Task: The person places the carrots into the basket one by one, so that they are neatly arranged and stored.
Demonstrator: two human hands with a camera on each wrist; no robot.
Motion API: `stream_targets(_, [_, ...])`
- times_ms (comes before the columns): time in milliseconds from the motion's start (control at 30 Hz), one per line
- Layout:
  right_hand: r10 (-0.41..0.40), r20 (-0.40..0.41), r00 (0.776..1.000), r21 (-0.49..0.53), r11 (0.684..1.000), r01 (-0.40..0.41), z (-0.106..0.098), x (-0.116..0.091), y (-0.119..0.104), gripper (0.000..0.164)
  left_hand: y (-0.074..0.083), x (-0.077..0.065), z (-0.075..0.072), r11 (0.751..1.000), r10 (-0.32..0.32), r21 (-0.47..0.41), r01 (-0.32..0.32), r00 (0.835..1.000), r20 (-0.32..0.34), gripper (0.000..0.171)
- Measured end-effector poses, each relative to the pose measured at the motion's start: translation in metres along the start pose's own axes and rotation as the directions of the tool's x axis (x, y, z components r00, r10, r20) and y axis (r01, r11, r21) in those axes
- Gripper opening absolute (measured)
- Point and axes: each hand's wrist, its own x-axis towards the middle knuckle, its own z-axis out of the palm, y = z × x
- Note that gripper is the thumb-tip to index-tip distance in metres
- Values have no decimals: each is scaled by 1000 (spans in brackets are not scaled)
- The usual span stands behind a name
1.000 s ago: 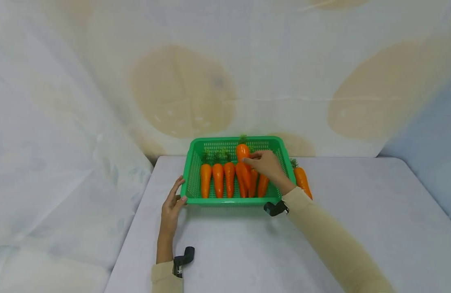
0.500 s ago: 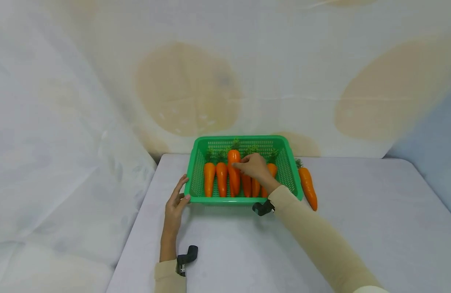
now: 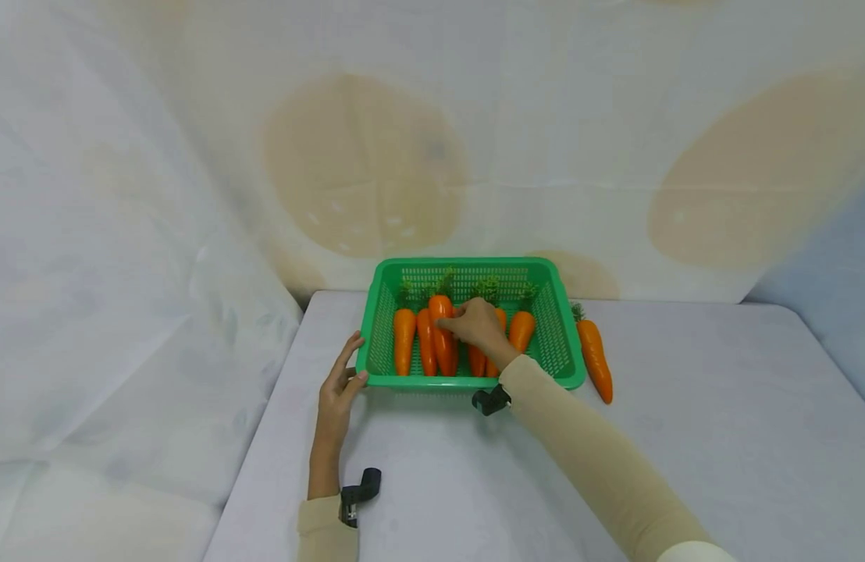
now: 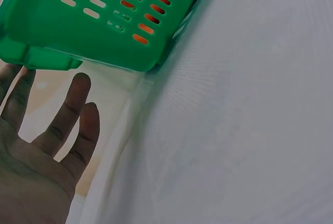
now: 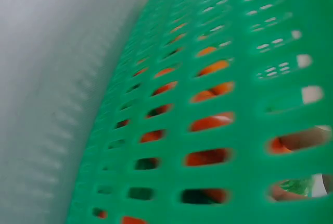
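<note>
A green plastic basket (image 3: 411,382) with slotted walls holds several orange carrots with green tops, lying side by side. My right hand (image 3: 480,325) reaches over the front rim and pinches one carrot (image 3: 439,307) between thumb and fingers, overlapping its neighbours left of the basket's middle. My left hand (image 3: 334,396) is at the basket's front left corner, fingertips and thumb touching the rim. In the left wrist view, the fingers (image 4: 65,112) reach up fairly straight below the rim. The right wrist view shows mostly the slotted basket wall (image 5: 244,130), with orange behind it; my right hand is largely hidden there.
One more carrot (image 3: 595,361) lies on the white table (image 3: 692,406) just right of the basket. A pale curtain with tan spots (image 3: 362,164) hangs behind the table. Another white sheet (image 3: 123,312) hangs along the left side.
My right hand has carried the carrot leftward and lowered it among the others in the basket. The left hand has stayed at the rim. The view has shifted slightly.
</note>
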Motion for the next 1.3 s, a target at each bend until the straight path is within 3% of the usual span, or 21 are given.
stream_targets(233, [-31,-7,1000,-11,999,30,4,0,3,52,9,1,2,1000,2,17,-2,1000,4,50])
stream_targets(467, [-40,-2,999,12,999,40,-9,-11,4,38,6,0,0,1000,0,13,0,1000,15,51])
stream_targets(733, [-169,-72,983,-22,986,167,-46,-20,11,38,2,1,-9,1000,-1,30,1,1000,10,50])
stream_targets(933, [-220,-138,966,-16,975,220,-79,-30,28,41,-2,2,-13,1000,-13,22,13,1000,7,50])
stream_targets(1133, [-224,-212,951,11,973,232,-111,-47,55,43,-5,3,-15,1000,-13,6,13,1000,12,50])
stream_targets(1300, [-172,-254,952,26,983,184,-129,-55,83,48,-5,4,-18,1000,-9,20,9,1000,7,51])
